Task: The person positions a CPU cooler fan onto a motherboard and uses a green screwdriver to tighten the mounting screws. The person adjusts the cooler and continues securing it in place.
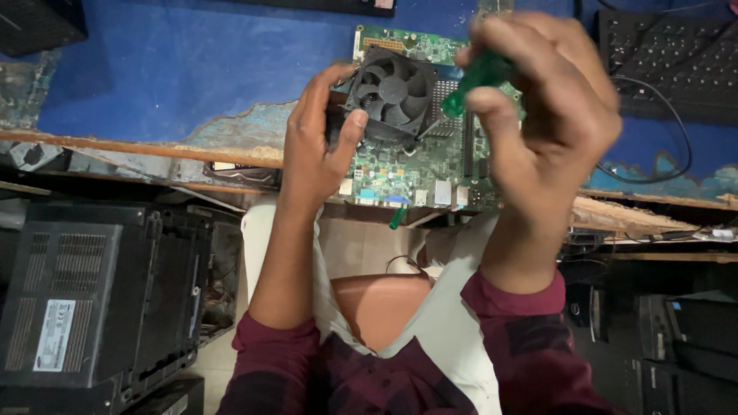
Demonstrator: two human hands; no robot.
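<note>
While the green circuit board (415,165) lies near the front edge of the blue worktop (192,69), the left hand (319,146) steadies the black cooling fan (390,91) mounted on it, thumb and fingers pressed to the fan's side. The right hand (550,115) is closed around a green-handled screwdriver (473,81) whose tip angles down beside the fan. Stiff but fragile, the board is probably best held by its edges. Open room lies to the left; a keyboard (669,61) and cable (661,146) crowd the right.

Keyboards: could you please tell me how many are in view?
2: one black keyboard on the blue table at upper right; another keyboard's edge at the top, mostly cut off.
</note>
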